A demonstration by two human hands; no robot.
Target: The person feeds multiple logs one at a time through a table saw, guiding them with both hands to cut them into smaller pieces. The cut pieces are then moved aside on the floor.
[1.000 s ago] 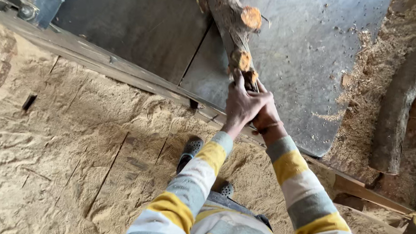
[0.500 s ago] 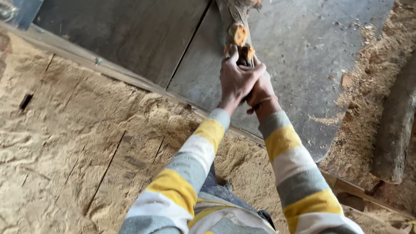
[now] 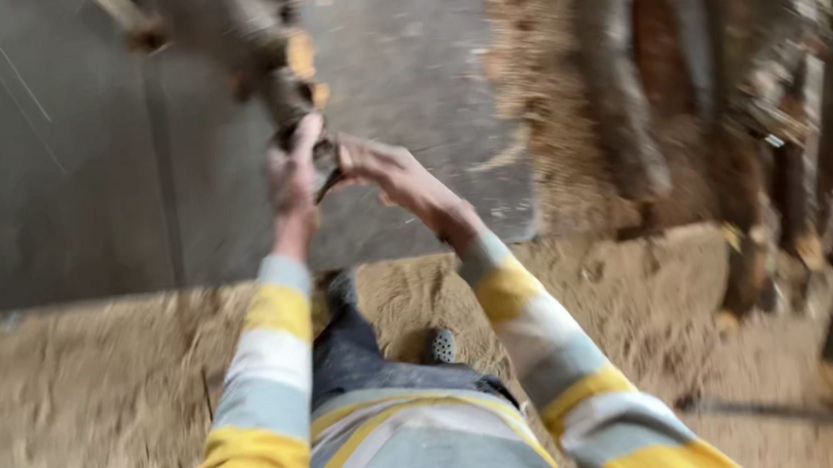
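Both hands at the near end of a rough log, blurred by motion.

Up close, the left hand point(image 3: 293, 175) is wrapped around the cut end of the log point(image 3: 265, 46), fingers closed on it; the right hand point(image 3: 381, 172) touches the same end from the other side, though blur hides whether it grips. From the hands the log runs away over the grey metal worktop point(image 3: 60, 175). Sawdust point(image 3: 99, 392) covers the floor along the worktop's near edge, with timber pieces point(image 3: 775, 82) standing to the right.
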